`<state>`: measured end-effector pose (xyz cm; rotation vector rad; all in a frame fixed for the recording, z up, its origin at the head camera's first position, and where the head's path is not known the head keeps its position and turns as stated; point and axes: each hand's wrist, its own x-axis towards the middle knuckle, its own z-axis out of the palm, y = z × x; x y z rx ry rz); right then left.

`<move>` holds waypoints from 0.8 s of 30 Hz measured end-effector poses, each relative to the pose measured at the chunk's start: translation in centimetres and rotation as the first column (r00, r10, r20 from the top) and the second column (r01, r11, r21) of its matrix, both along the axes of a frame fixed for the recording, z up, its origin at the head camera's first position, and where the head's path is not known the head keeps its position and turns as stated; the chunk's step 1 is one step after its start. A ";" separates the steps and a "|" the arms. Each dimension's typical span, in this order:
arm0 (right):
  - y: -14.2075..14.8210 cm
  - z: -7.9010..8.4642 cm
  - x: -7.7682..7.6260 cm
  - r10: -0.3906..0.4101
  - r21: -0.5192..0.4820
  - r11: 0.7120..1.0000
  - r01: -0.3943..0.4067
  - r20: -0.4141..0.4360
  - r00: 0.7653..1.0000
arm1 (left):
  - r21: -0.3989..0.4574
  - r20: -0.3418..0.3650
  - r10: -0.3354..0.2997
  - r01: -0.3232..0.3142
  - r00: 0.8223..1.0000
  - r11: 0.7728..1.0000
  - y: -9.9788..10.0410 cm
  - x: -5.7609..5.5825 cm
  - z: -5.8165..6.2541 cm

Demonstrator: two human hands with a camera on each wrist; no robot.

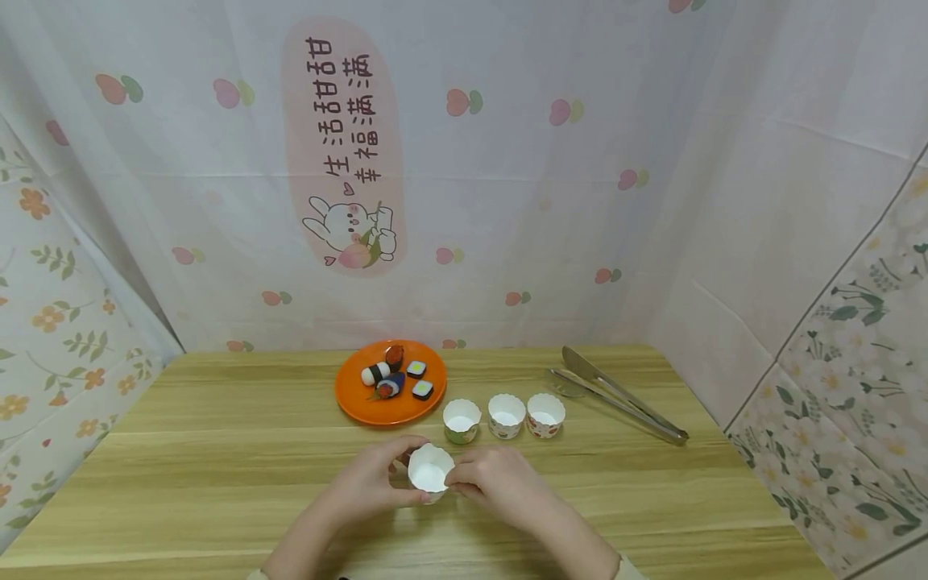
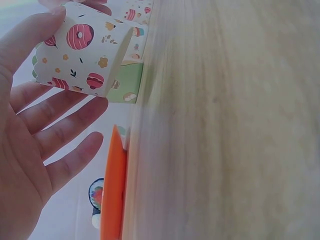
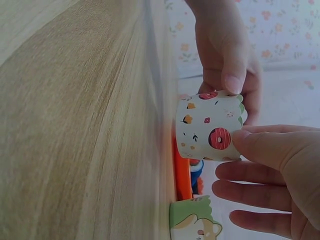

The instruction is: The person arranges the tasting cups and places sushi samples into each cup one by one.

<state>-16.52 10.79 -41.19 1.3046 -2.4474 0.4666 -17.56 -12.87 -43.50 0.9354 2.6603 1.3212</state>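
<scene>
A white paper baking cup (image 1: 431, 469) printed with donuts and small flowers is held a little above the table between both hands. My left hand (image 1: 374, 480) grips its left side, thumb on the near wall and fingers on the far wall. At the right of the scalloped rim, my right hand (image 1: 499, 485) pinches it between thumb and index finger; the other fingers (image 3: 252, 195) are spread beside the cup in the right wrist view. Just beyond stand a green-patterned paper cup (image 1: 461, 434) and two white patterned ones (image 1: 506, 428) (image 1: 545, 427), upright in a row.
An orange plate (image 1: 355, 407) at the back holds several toy sushi pieces (image 1: 390, 387). Metal tongs (image 1: 631, 403) lie slanted on the right of the wooden table (image 1: 217, 451). Patterned cloth (image 1: 493, 177) hangs behind the table and at both sides.
</scene>
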 end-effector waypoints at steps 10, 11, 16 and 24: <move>0.0 -0.1 0.0 -0.002 -0.012 1.000 0.002 0.005 1.000 | 0.007 0.002 -0.001 0.001 1.000 1.000 0.0 0.0 0.0; -0.1 -0.1 0.0 -0.003 -0.014 1.000 0.003 0.002 1.000 | 0.007 0.003 0.000 0.000 1.000 1.000 0.0 0.0 0.0; -0.1 -0.3 -0.1 -0.008 -0.017 1.000 0.008 -0.003 1.000 | 0.006 0.007 0.008 -0.008 1.000 1.000 0.0 0.1 0.1; -0.1 -0.3 -0.1 -0.012 -0.015 1.000 0.012 0.006 1.000 | 0.018 0.016 0.007 -0.008 1.000 1.000 0.0 0.1 0.1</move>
